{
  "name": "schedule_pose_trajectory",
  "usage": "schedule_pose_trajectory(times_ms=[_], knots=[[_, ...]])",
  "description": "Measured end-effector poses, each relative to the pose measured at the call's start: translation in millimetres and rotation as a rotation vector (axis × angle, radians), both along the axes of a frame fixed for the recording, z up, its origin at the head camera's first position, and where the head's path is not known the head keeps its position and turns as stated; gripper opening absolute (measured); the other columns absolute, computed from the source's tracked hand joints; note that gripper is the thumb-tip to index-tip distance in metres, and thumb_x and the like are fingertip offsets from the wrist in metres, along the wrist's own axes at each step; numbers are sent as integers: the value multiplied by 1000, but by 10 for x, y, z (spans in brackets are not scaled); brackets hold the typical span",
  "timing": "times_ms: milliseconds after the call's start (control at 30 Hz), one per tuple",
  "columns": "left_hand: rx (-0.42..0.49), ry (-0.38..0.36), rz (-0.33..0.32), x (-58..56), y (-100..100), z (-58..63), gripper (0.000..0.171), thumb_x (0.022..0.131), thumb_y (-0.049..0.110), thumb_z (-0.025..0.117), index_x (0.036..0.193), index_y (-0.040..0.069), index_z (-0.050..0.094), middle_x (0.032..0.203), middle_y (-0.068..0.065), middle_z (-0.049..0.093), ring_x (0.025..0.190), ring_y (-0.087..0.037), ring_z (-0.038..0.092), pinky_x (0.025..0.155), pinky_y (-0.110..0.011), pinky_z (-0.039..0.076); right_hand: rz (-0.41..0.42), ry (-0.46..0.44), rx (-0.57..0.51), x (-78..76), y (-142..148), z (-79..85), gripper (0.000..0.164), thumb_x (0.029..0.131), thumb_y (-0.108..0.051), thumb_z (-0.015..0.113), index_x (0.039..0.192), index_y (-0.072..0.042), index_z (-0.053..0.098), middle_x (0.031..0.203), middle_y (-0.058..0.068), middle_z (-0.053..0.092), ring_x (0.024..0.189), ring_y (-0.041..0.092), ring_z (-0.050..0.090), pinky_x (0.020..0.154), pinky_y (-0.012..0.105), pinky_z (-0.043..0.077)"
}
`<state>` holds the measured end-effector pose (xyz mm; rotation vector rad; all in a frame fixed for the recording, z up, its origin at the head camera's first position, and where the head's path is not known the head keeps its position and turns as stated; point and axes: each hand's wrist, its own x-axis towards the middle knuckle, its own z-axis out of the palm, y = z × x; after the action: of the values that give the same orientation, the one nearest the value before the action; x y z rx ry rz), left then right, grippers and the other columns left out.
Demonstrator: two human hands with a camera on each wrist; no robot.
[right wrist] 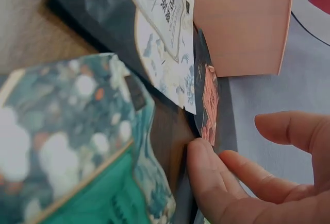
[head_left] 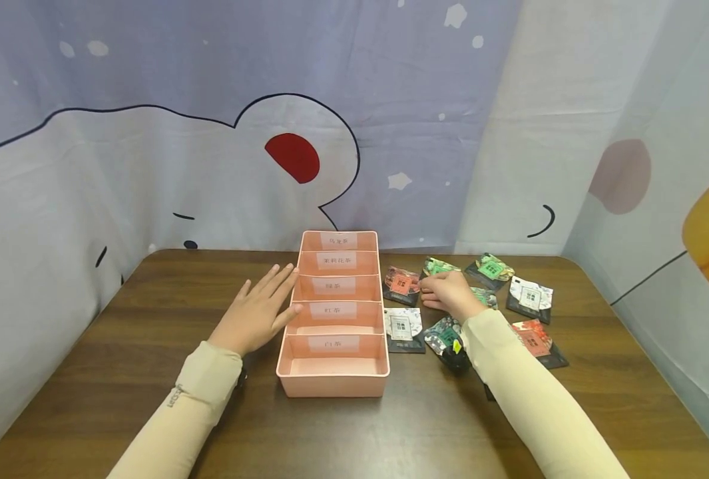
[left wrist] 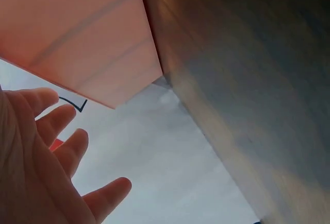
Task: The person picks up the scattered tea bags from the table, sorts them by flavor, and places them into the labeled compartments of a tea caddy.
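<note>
A printed curtain (head_left: 414,166) with white and lilac shapes hangs behind a dark wood table (head_left: 120,352), whose far edge runs along its foot. Near the middle of that edge stands a long pink box (head_left: 333,386), its five labelled compartments running from the far edge toward the near edge.

The left hand (head_left: 255,316) is at the box's left side, fingers straight and spread, nothing held; whether it touches the wall is hard to tell. The right hand (head_left: 450,293) is on the other side, above the sachets, its fingers slightly bent and the digits apart, with nothing seen between them.

The red sachet (head_left: 402,285) lies directly left of the right hand's fingertips, between them and the box's right wall, toward the far edge of the table. The right hand is clearly the nearer one; the box separates the left hand from it. In the right wrist view the fingertips are at the sachet's edge, but contact cannot be settled. Its longer axis seems to run from the far edge toward the near one, slightly askew. It is flat, with a dark red patterned upper part, a black lower band and a square orange-red panel in the middle. A white sachet (head_left: 402,329) lies just nearer the table's near edge.
</note>
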<state>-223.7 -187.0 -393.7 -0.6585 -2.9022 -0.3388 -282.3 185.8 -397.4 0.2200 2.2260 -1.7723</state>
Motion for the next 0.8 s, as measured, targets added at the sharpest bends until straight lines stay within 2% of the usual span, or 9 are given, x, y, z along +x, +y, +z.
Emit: schedule_pose_trajectory(times_ms=[167,300,667,733,800], knots=[[-1,-9,-7,11,0,4,70,106,51,42,161,10,27,167,-7,26,155,-29,18,121,-65,15,-21,21,65,-36,-80,0,47,102,-11,53,140,17,47,139,33,54,121,40,61,99,37,55],[-7,-19,-15,13,6,18,69,107,50,41,161,9,28,167,-7,26,154,-28,19,122,-63,14,-31,13,101,-72,-149,12,43,102,-12,56,137,13,54,138,29,57,121,38,61,99,37,56],[-14,-31,-41,-4,7,-7,67,108,47,40,161,8,28,166,-6,27,154,-28,22,124,-57,16,-51,-23,88,-144,-229,2,44,100,-8,59,140,11,52,142,26,53,126,38,56,103,38,53],[-14,-31,-42,-6,6,-13,66,108,46,41,161,7,28,166,-7,27,153,-28,23,124,-57,17,-51,-25,80,-159,-220,-9,46,100,-7,59,141,11,50,141,26,54,122,35,59,101,36,54],[-15,-32,-47,-5,7,-20,66,108,45,41,161,7,28,166,-8,27,153,-29,24,124,-57,18,-57,-21,75,-175,-211,-24,46,99,-6,60,141,11,50,135,24,58,109,28,63,94,31,57]])
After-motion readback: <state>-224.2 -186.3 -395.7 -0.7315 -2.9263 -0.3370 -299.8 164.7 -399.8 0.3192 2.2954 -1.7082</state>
